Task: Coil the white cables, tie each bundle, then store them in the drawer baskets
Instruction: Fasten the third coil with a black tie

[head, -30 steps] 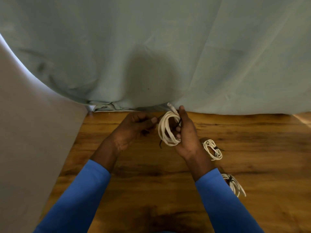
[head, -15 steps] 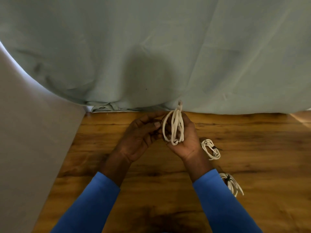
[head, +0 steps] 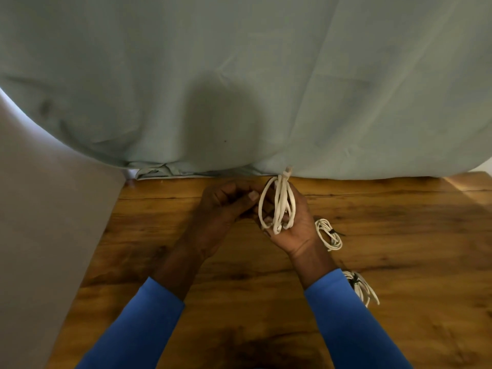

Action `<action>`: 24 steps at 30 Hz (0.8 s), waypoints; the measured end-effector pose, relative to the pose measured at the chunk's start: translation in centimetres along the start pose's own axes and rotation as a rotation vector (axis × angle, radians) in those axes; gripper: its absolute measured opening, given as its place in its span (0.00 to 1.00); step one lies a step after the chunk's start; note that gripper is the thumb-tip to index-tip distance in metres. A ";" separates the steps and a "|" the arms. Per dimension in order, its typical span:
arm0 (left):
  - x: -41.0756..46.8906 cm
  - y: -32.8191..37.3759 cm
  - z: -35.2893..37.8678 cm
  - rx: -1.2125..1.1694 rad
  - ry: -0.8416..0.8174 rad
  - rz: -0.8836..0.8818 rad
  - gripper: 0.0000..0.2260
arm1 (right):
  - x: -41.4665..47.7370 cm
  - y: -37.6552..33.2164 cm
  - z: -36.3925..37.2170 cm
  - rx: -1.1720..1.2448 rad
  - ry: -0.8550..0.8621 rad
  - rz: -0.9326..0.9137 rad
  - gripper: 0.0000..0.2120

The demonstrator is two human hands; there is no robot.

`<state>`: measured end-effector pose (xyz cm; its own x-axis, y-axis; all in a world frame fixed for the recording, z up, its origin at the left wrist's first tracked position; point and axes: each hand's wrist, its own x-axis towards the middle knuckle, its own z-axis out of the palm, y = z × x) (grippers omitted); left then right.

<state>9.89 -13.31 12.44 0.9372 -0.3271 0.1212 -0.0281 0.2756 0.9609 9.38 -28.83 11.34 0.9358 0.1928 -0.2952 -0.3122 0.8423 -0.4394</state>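
Head view: right hand [head: 296, 230] grips coiled cable [head: 280, 201], fingers curled.

Left of the coil [head: 280, 202], whether my left hand [head: 223, 209] holds anything is hidden; right of it, my sleeve [head: 343, 312] half-hides a bundle [head: 362, 288].

coil [head: 278, 206] in right hand [head: 296, 226] | bundle [head: 328, 234] on table [head: 412, 262], right of it

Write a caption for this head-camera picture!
Right hand grips a coiled white cable; a tied bundle and another bundle lie on the wooden table.
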 end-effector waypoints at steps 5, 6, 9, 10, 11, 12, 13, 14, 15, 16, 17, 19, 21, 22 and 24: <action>0.2 0.3 -0.1 0.094 -0.022 -0.085 0.11 | -0.3 0.0 0.5 -0.006 -0.067 0.029 0.12; 0.3 0.4 -0.1 0.105 -0.027 -0.097 0.09 | 0.0 0.0 0.1 -0.079 -0.014 -0.002 0.12; 0.7 1.0 -0.3 0.050 -0.043 -0.152 0.07 | 0.5 0.0 -0.5 -0.140 -0.093 0.083 0.16; 0.9 1.1 -0.5 0.027 -0.052 -0.179 0.08 | 0.6 0.2 -0.5 -0.146 -0.143 0.121 0.16; 1.1 1.2 -0.8 0.003 -0.056 -0.207 0.08 | 0.6 0.1 -0.6 -0.138 -0.171 0.155 0.15; 1.4 1.3 -1.1 -0.019 -0.057 -0.232 0.08 | 0.5 0.1 -0.5 -0.126 -0.170 0.176 0.16; 1.7 1.3 -1.6 -0.031 -0.060 -0.252 0.09 | 0.3 0.1 -0.5 -0.128 -0.172 0.178 0.19; 1.9 1.4 -1.9 -0.028 -0.069 -0.268 0.10 | 0.1 -0.1 -0.3 -0.165 -0.174 0.168 0.24; 2.2 1.6 -2.3 -0.018 -0.078 -0.280 0.12 | -0.3 -0.1 0.2 -0.199 -0.180 0.156 0.26; 2.4 1.8 -2.6 -0.004 -0.093 -0.294 0.14 | -0.6 0.0 0.6 -0.213 -0.179 0.147 0.24; 2.7 2.0 -2.8 0.018 -0.107 -0.309 0.14 | -0.8 0.1 0.8 -0.216 -0.182 0.137 0.23; 3.1 2.6 -3.0 0.093 -0.145 -0.345 0.09 | -0.9 0.2 1.0 -0.249 -0.199 0.117 0.21; 3.5 3.2 -3.3 0.163 -0.196 -0.371 0.06 | -1.2 0.2 1.3 -0.306 -0.191 0.074 0.22; 3.7 3.6 -3.5 0.185 -0.218 -0.383 0.07 | -1.2 0.2 1.3 -0.339 -0.189 0.037 0.22; 4.0 4.0 -4.0 0.212 -0.258 -0.402 0.11 | -1.3 0.3 1.4 -0.394 -0.173 -0.022 0.19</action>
<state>14.96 -9.92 15.82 0.7729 -0.5891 -0.2357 0.2214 -0.0977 0.9703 8.32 -28.12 12.75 0.9462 0.2865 -0.1503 -0.2990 0.5973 -0.7442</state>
